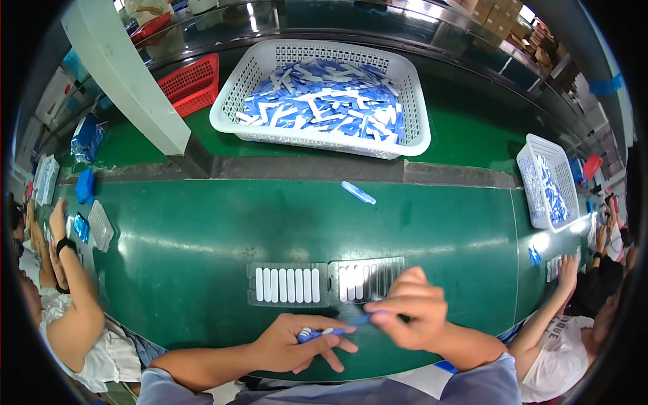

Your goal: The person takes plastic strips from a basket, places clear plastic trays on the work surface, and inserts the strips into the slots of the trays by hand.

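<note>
My left hand is closed around several slim blue-and-white sticks, their ends showing between thumb and fingers. My right hand pinches a small blue piece near my left fingertips; motion blurs it, so its exact shape cannot be made out. Just beyond my hands lies a clear plastic tray with two slotted halves. White strips fill the left half in a row. A few more white strips sit in the right half, partly behind my right hand.
A large white basket heaped with blue-and-white sticks stands beyond the dark ledge. One blue stick lies alone on the green table. A grey post, red basket and smaller white basket stand around. Co-workers sit at both sides.
</note>
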